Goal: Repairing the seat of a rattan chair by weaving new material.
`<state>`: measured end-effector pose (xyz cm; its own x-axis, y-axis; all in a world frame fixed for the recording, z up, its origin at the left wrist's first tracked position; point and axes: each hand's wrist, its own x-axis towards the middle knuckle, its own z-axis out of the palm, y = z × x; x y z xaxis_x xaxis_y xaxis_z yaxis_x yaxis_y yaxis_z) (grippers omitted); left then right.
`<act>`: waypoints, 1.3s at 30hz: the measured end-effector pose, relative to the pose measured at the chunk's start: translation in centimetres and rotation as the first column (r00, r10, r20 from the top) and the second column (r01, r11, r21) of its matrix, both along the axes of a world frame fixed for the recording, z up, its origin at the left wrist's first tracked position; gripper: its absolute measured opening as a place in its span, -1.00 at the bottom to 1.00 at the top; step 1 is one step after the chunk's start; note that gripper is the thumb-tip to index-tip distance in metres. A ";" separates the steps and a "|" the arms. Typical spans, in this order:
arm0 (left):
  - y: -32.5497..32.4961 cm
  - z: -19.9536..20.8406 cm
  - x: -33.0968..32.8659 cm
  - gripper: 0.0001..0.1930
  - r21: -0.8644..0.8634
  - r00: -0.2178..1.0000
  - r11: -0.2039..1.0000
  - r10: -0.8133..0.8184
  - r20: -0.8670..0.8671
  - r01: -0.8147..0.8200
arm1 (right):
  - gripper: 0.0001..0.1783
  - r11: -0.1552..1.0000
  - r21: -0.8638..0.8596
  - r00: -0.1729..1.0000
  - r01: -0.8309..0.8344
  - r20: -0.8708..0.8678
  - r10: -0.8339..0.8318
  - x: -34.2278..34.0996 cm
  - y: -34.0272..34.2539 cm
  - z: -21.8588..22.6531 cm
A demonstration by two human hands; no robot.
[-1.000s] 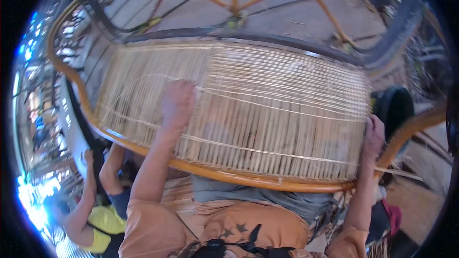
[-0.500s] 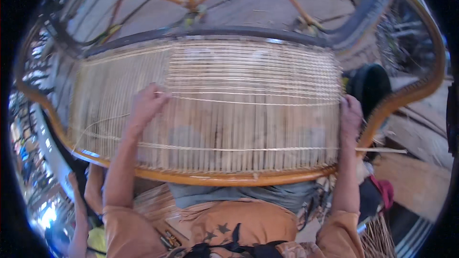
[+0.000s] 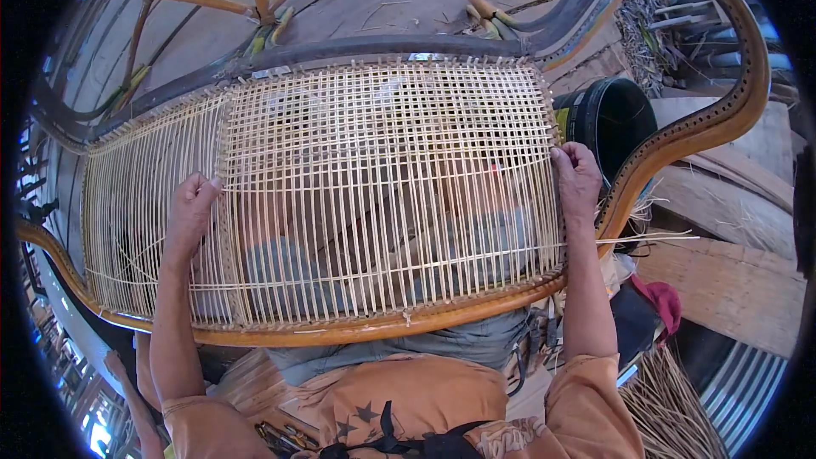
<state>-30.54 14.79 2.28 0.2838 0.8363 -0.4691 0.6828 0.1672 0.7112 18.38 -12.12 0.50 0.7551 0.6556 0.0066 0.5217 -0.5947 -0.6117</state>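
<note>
Across my lap lies a curved wooden furniture frame [image 3: 365, 336] strung with a pale cane panel [image 3: 382, 119]. The panel's far right part is an open grid of crossed strands; nearer me mostly lengthwise strands show. My left hand [image 3: 192, 208] is closed at the divider line, thumb and forefinger pinching the end of a crosswise cane strand [image 3: 382, 185]. At the panel's right edge my right hand [image 3: 578, 183] has curled fingers and its thumb by that strand's other end; the fingertips are partly hidden. Another loose strand [image 3: 629, 240] crosses nearer me and sticks out past the right rail.
A dark bucket [image 3: 625, 123] stands just beyond my right hand. Wooden boards [image 3: 722, 289] and a bundle of thin sticks [image 3: 667, 408] lie at the right. Hand tools [image 3: 289, 438] sit by my left side. At the lower left, another person's arm [image 3: 127, 387] shows.
The view has shifted, so the frame sits further left in the picture and looks sharper. Both hands keep about the same places on the panel, and the strand between them lies closer to the grid.
</note>
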 end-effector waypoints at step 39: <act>0.9 0.2 -0.7 -0.69 -0.148 0.995 0.984 0.099 0.015 -0.095 | -0.74 0.975 -0.169 0.970 0.141 -0.174 -0.171 -0.5 1.4 1.4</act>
<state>-31.27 15.71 2.50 0.2164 0.7826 -0.5837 0.6428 0.3358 0.6885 17.87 -10.72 1.91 0.8262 0.5115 -0.2361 0.3004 -0.7545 -0.5835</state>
